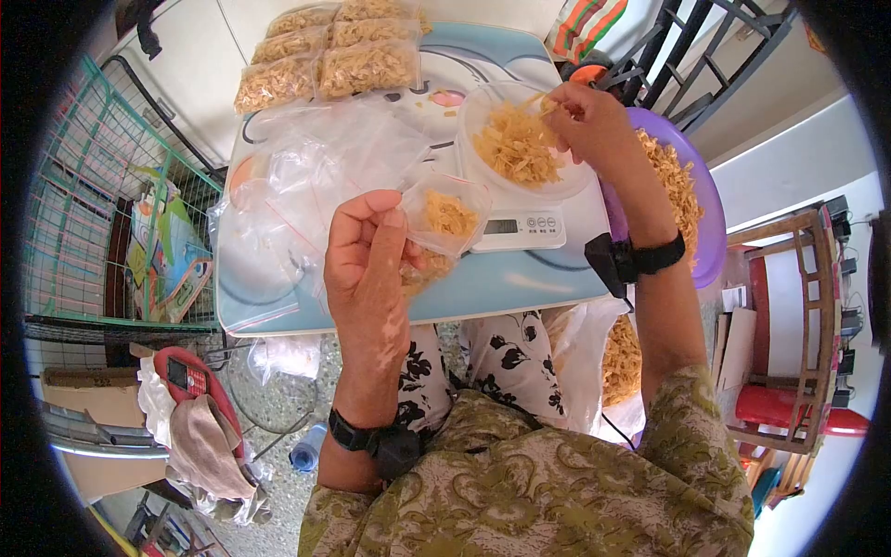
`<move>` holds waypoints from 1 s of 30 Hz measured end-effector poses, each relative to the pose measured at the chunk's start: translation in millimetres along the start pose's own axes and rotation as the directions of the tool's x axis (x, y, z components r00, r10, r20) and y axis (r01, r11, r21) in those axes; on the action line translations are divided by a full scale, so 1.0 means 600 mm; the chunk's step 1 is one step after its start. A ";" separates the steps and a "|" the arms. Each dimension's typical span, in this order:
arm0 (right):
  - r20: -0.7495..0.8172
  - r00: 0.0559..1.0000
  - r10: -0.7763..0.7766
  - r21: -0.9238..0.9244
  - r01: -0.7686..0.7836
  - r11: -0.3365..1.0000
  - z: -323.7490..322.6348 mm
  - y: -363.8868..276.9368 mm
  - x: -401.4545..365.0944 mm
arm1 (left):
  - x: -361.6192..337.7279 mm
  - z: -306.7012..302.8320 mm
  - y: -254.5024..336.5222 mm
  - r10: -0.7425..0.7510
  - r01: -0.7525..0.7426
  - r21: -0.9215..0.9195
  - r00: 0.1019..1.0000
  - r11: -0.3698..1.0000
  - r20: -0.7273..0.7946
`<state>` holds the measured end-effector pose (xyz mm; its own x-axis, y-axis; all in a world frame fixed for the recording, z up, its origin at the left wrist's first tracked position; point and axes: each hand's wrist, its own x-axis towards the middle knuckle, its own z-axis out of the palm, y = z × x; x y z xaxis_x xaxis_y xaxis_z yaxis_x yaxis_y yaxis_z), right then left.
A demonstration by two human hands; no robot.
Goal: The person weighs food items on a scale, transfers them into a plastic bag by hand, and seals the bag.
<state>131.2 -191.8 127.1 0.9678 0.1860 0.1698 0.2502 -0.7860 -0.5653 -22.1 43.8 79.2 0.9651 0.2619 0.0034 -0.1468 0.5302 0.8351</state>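
The left hand (367, 265), at the centre of the frame, has its fingers curled and its thumb pressed against a small clear plastic zip bag (447, 215), holding it open and part-filled with pale yellow dried strips (515, 148). The right hand (585, 116), in the upper middle, pinches a few of those strips between narrow fingertips over a round translucent white bowl (548, 190). The bowl stands on a white digital kitchen scale (520, 227). A purple plastic basin (710, 223) of strips sits at the right. Filled clear bags (325, 46) lie at the top, with loose empty bags (316, 158) below them on the pale blue table (520, 283).
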 end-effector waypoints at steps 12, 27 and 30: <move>0.074 0.934 -0.351 -0.324 0.355 0.877 0.007 0.016 -0.034 | -0.002 0.009 -0.003 -0.003 0.003 0.007 1.000 1.000 0.003; 0.209 0.950 -0.234 -0.477 0.308 0.823 0.028 -0.028 -0.052 | -0.003 0.006 -0.001 0.006 -0.006 0.032 1.000 0.999 0.004; 0.168 0.932 -0.322 -0.429 0.363 0.827 0.031 -0.013 -0.046 | -0.003 0.005 -0.001 -0.005 0.005 0.028 1.000 1.000 -0.004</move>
<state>102.9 -179.5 111.7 0.8259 0.5252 0.2050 0.5462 -0.8355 -0.0601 -23.2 40.4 80.6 0.9650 0.2622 -0.0028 -0.1357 0.5084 0.8503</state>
